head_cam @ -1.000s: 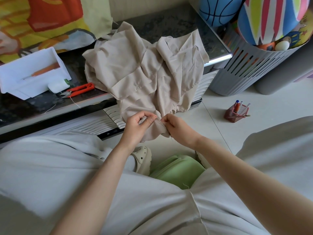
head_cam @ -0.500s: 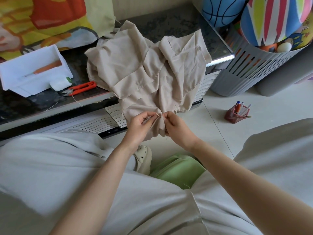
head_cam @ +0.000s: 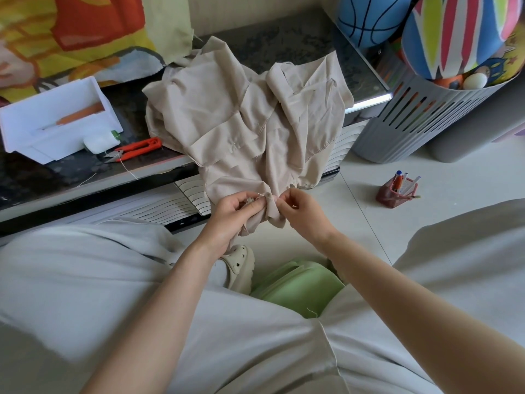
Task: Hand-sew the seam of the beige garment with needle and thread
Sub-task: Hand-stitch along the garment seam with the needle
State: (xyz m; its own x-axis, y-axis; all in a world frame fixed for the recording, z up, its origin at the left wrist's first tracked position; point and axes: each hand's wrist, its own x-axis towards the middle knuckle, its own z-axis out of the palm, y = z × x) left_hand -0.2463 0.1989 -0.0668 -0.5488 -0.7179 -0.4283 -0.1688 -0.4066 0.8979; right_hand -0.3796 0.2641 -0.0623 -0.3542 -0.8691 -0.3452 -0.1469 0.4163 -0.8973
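The beige garment [head_cam: 250,123] lies crumpled on the dark low table [head_cam: 298,44], its lower edge hanging over the front towards me. My left hand [head_cam: 234,213] pinches a bunched fold of that hanging edge. A thin silver needle [head_cam: 262,195] pokes through the fold between my hands. My right hand [head_cam: 298,209] pinches the needle's right end against the cloth. The thread is too fine to make out.
Orange thread snips [head_cam: 136,147], a white box [head_cam: 56,120] and a small white thread case [head_cam: 100,142] sit on the table's left. A grey slotted basket [head_cam: 420,120] with balls stands at right. A red pen holder [head_cam: 397,189] stands on the floor. A green stool [head_cam: 298,288] is between my knees.
Both hands have stayed on the hanging edge and crept slightly up. The needle now shows across the fold between the fingertips; one second ago it was hidden.
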